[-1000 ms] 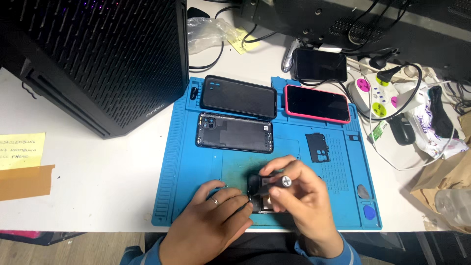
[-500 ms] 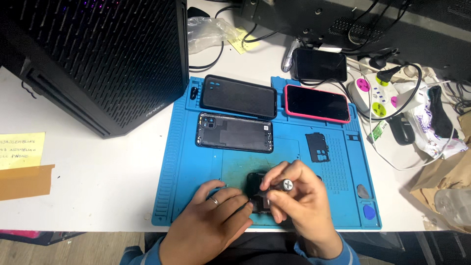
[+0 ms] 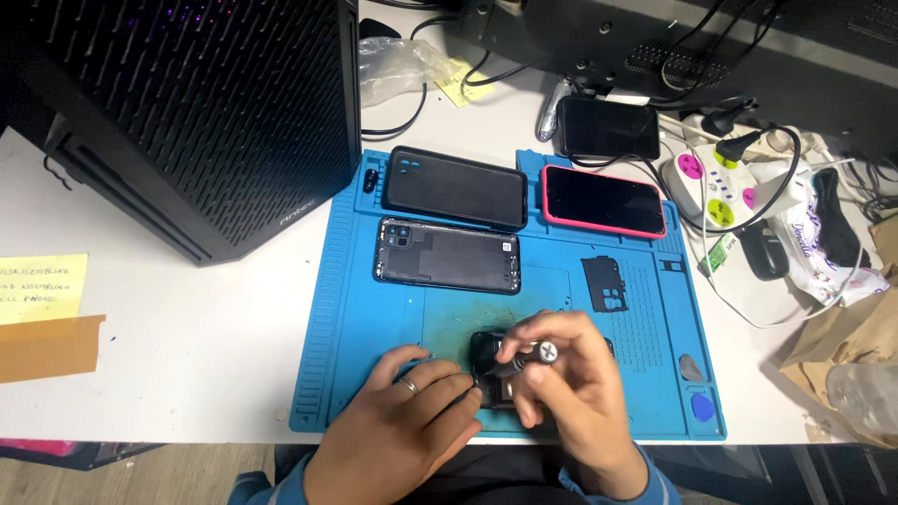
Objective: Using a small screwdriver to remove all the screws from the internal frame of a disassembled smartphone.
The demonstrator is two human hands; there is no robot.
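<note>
An opened phone (image 3: 486, 360) lies at the front of the blue work mat (image 3: 355, 309), mostly hidden under my hands. My left hand (image 3: 407, 425), a ring on one finger, rests on the phone's left end and steadies it. My right hand (image 3: 561, 393) is shut on a small screwdriver (image 3: 528, 358) with a silver cap, its tip angled down-left onto the phone. A phone back cover (image 3: 447, 254) with a camera cutout lies further back on the mat. Behind it are a black phone case (image 3: 456, 187) and a phone in a pink case (image 3: 603, 201).
A black computer tower (image 3: 187, 112) stands at the left. A black inner frame plate (image 3: 606, 283) and two picks (image 3: 697, 388) lie on the mat's right side. A power strip (image 3: 720, 178), cables, another phone (image 3: 608, 128) and a paper bag (image 3: 842, 355) crowd the right. Yellow notes (image 3: 42, 290) sit at far left.
My right hand and the screwdriver have shifted slightly on the phone; the cap's position differs a little. My left hand stays put and nothing else has moved.
</note>
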